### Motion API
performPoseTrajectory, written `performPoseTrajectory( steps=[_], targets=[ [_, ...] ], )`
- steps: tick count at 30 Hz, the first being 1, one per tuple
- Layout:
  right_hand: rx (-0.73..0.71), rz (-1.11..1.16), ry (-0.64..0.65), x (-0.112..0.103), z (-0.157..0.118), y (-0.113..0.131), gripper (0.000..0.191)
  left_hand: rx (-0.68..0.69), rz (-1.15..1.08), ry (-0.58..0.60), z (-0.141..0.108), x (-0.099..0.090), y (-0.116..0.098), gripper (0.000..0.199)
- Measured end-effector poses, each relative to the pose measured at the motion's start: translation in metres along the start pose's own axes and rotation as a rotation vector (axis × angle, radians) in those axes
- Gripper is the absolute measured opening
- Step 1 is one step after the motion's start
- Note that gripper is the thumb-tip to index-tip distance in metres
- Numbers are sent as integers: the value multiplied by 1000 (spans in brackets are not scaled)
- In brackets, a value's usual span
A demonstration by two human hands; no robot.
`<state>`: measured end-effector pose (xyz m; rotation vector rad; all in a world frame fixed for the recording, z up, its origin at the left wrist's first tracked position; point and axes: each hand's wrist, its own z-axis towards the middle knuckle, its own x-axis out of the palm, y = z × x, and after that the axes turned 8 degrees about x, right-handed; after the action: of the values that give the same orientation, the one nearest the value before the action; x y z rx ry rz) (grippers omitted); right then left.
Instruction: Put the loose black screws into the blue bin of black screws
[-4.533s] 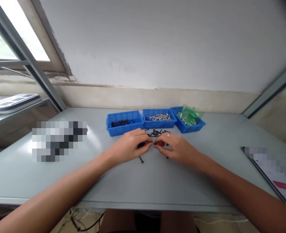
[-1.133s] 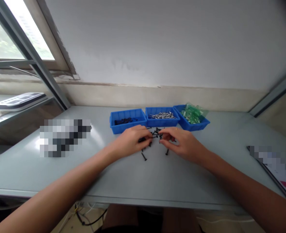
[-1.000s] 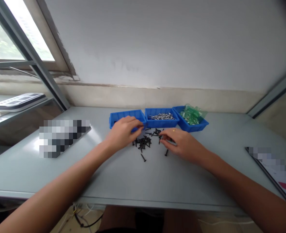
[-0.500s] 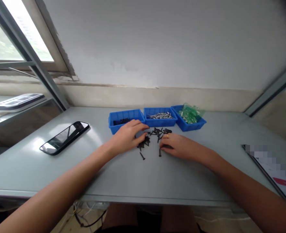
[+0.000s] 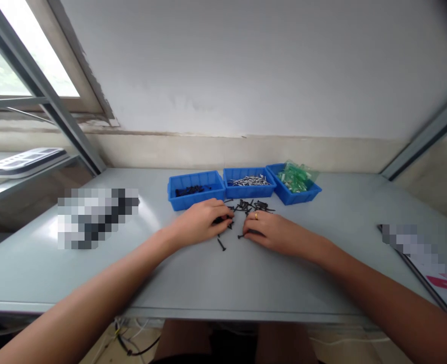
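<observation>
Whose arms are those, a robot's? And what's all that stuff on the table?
Not a robot: a person's bare left hand and right hand. A camera on that person's head looks forward and down. On the grey table are three blue plastic boxes holding, left to right, black metal screws, thin silver metal pieces and green plastic packets. Loose black screws lie in front. The left hand curls over some; whether it grips any is hidden. The right hand touches one black screw.
</observation>
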<state>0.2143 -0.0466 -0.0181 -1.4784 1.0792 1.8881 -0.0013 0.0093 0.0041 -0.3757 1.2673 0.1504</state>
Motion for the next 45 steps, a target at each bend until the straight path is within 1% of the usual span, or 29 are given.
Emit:
performPoseTrajectory(
  steps=[3,6,9,13,17,19,21,26,34,37,40,42,45],
  targets=[
    [46,-31,-46,0,0,1,18,33,-26,13,-1,2,-2,22],
    [104,-16,-102,-2,-1,4,16,64,-43,2,-1,4,-3,21],
    [123,16,-117,-3,-2,5,15,83,-54,-8,0,6,-4,19],
    [121,40,-123,-2,-2,7,14,95,-66,-26,0,7,-5,14],
    [100,23,-126,-1,-1,7,17,82,-87,-100,-1,5,-8,14],
    [82,10,-114,-1,0,7,20,87,-98,-119,-1,5,-9,15],
    [70,-3,-117,-2,-1,6,21,89,-105,-112,-1,4,-10,15],
    [49,10,-179,-3,-1,4,20,72,-107,-101,-1,4,-9,16],
    [18,34,-139,1,0,12,21,138,-121,-128,0,6,-13,18],
    [42,61,-172,-3,-1,10,19,112,-126,-138,0,5,-13,16],
    [60,103,-242,-8,-3,7,16,61,-110,-134,0,5,-12,13],
    [45,118,-284,-9,-3,6,16,43,-112,-115,0,5,-12,12],
    [-5,101,-309,-7,-4,9,18,66,-149,-76,1,6,-13,9]
  ],
)
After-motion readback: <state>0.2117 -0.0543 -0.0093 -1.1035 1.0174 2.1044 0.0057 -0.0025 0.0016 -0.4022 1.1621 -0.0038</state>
